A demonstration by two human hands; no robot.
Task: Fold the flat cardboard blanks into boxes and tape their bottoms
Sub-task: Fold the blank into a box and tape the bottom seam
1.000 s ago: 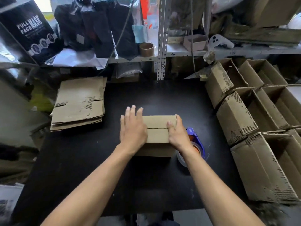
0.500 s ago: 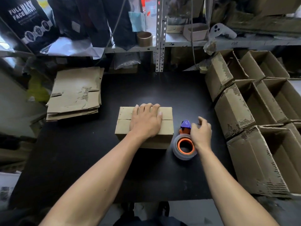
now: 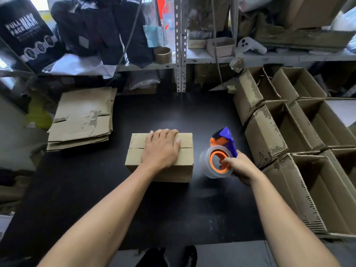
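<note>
Centrally on the black table [image 3: 173, 112]: folded brown cardboard box [image 3: 185, 166], flaps closed, seam up. Left hand [image 3: 160, 149] lies flat across the seam, fingers straight. Right hand [image 3: 240, 167], just right of the box, has its grip closed on the orange-and-purple tape dispenser with clear roll [image 3: 218, 160], off the table. Flat cardboard blanks [image 3: 82, 116] stacked far left; open finished boxes [image 3: 289, 120] right.

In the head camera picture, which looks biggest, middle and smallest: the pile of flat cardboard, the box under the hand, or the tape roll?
1. Pile of flat cardboard, though it sits farther away.
2. Box.
3. Tape roll.
</note>
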